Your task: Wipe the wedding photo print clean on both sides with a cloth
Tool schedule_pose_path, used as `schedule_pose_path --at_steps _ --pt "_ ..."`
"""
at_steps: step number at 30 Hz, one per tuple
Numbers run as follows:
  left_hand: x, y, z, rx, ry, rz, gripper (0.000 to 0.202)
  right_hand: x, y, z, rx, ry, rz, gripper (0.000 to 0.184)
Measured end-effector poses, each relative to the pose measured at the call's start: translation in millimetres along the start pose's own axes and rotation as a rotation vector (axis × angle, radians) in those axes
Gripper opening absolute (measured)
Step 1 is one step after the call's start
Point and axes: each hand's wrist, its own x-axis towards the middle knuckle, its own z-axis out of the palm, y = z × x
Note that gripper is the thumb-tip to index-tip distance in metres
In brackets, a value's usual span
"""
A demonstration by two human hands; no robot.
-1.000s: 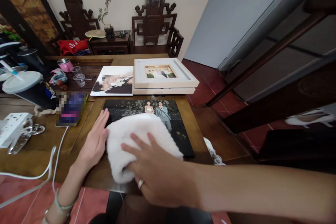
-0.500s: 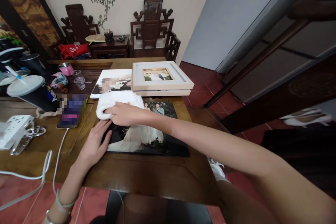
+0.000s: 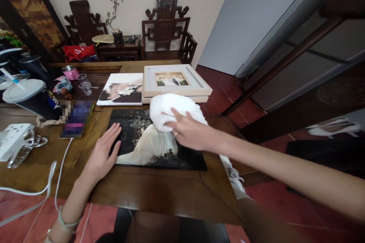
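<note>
A large dark photo print [image 3: 142, 136] with a pale gown in it lies flat on the wooden table [image 3: 159, 191]. My right hand [image 3: 186, 131] grips a folded white towel [image 3: 171, 106] over the print's upper right part. Towel and hand cover the people pictured there. Flat against the print's left edge rests my left hand [image 3: 105, 153], its fingers stretched out and holding nothing. Just behind the print are a white-edged photo panel [image 3: 121, 89] and a pale wooden picture frame [image 3: 176, 79], which is stacked on another frame.
On the left stand a dark lidded cup [image 3: 31, 98] with a straw, a phone [image 3: 74, 119] on a white cable, a white power strip [image 3: 14, 140] and a clear hair claw [image 3: 27, 150]. A pink mug [image 3: 70, 72] and small clear cups [image 3: 84, 83] sit farther back.
My right hand has slid the towel rightward across the print, uncovering its upper left part. My left hand has stayed at the left edge.
</note>
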Motion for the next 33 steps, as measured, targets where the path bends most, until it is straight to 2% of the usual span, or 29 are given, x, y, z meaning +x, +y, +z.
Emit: schedule_pose_path --at_steps 2,5,9,12,17,20,22,25,28,30,33 --pt "-0.2 0.3 -0.1 0.003 -0.002 -0.005 0.048 -18.5 -16.9 14.2 -0.039 -0.022 -0.01 0.05" --pt "0.0 0.3 0.5 0.003 -0.004 -0.006 0.048 -51.3 -50.7 27.0 0.026 -0.144 -0.057 0.045" --pt "1.3 0.1 1.6 0.006 -0.004 0.0 0.048 -80.9 -78.9 20.9 0.139 -0.254 -0.163 0.04" --pt "1.9 0.2 1.5 0.008 -0.008 -0.001 0.048 -74.5 -70.8 6.0 0.198 -0.226 -0.165 0.04" --pt "1.8 -0.2 0.5 0.014 -0.016 -0.008 0.047 -27.5 -17.1 -12.6 0.127 -0.091 -0.054 0.048" --pt "1.9 -1.0 0.2 0.015 -0.015 -0.005 0.047 -5.2 11.0 -8.7 0.044 0.004 0.004 0.047" --pt "1.9 -1.3 0.1 0.011 -0.012 -0.005 0.047 -1.8 18.1 1.1 0.003 0.069 -0.025 0.047" --pt "1.8 -1.1 -0.1 0.006 -0.009 -0.008 0.047 -16.3 7.9 21.2 -0.048 0.115 -0.075 0.047" --pt "2.1 -0.5 0.2 0.007 -0.013 -0.011 0.047 -48.3 -18.0 37.2 -0.035 0.051 -0.078 0.045" --pt "2.4 -0.3 0.8 0.008 -0.016 -0.01 0.047 -73.3 -36.1 40.3 0.032 -0.015 -0.09 0.044" --pt "2.7 0.0 1.9 0.009 -0.014 -0.002 0.047 -102.2 -54.8 31.1 0.156 -0.106 -0.142 0.038"
